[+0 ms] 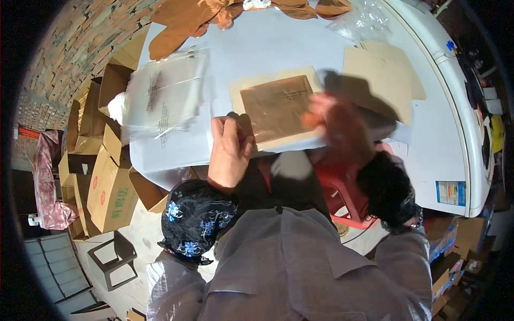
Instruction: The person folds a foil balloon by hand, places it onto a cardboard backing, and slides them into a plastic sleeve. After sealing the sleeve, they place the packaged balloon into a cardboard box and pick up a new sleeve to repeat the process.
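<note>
On the white table lies a brown packet in clear film (276, 107), flat on a cream sheet (241, 88). My left hand (230, 144) rests at the lower left corner of the packet, fingers curled in; what they hold, if anything, is hidden. Over the packet's right edge, my right hand (340, 125) is smeared by motion, so its fingers cannot be made out. A stack of clear printed bags (166, 93) lies to the left. Cream sheets (377, 80) lie to the right, partly in shadow.
Brown fabric pieces (179, 27) lie along the far edge, with crumpled clear plastic (361, 21) beside them. Cardboard boxes (110, 187) stand at the left by a brick wall. A red stool (342, 187) is under the table's near edge.
</note>
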Motion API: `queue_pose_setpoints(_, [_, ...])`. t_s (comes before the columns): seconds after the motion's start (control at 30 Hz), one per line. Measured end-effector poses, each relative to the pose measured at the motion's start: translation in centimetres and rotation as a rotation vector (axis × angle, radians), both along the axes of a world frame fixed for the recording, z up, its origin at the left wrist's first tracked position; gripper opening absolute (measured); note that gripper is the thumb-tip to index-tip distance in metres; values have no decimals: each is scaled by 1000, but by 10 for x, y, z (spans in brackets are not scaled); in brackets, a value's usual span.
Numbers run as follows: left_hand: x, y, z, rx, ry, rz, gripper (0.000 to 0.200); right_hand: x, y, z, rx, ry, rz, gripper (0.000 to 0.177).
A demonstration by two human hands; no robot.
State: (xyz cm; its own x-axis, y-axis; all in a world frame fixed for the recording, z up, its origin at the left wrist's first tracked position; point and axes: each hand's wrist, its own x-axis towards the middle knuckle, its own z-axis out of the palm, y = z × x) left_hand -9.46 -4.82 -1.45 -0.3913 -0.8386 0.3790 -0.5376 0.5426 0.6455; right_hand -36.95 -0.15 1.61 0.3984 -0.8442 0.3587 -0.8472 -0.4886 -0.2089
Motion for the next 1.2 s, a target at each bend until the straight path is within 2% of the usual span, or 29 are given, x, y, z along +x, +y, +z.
queue_pose_setpoints(0.07, [-2, 1, -1, 1, 14, 0, 31, 45, 9, -1, 122, 32, 128, 52])
queue_pose_setpoints(0.1, [-3, 0, -3, -22, 8, 13, 31, 57, 15, -27, -38, -38, 200, 61])
queue_pose_setpoints(0.17, [-2, 0, -9, -68, -5, 43, 30, 60, 14, -47, -23, -78, 160, 70])
queue_pose_setpoints(0.2, [0, -1, -11, 40, 15, 73, 27, 60, 15, -51, -12, -100, 143, 75])
queue_pose_setpoints(0.3, [2, 2, -6, -43, -163, 113, 24, 22, 28, -51, 22, -112, -34, 74])
queue_pose_setpoints(0.33, [4, 1, -1, 17, -194, 94, 22, 12, 34, -50, 52, -94, -50, 73])
queue_pose_setpoints(0.4, [6, -2, -5, -31, -166, 75, 22, 0, 41, -47, 102, -63, -76, 71])
queue_pose_setpoints(0.5, [8, 0, -5, -61, -164, 58, 20, 3, 38, -57, 36, -31, -136, 66])
queue_pose_setpoints(0.9, [7, 2, -6, -123, -173, 65, 19, 1, 39, -56, -62, -59, -124, 59])
queue_pose_setpoints(1.0, [8, 2, -9, -127, -170, 82, 20, 0, 39, -70, -117, -91, -170, 57])
queue_pose_setpoints(1.1, [9, 3, -12, -127, -159, 81, 22, -3, 50, -78, -104, -79, -351, 51])
queue_pose_setpoints(1.2, [9, 2, -13, -137, -141, 66, 22, -15, 44, -76, -252, 7, -274, 45])
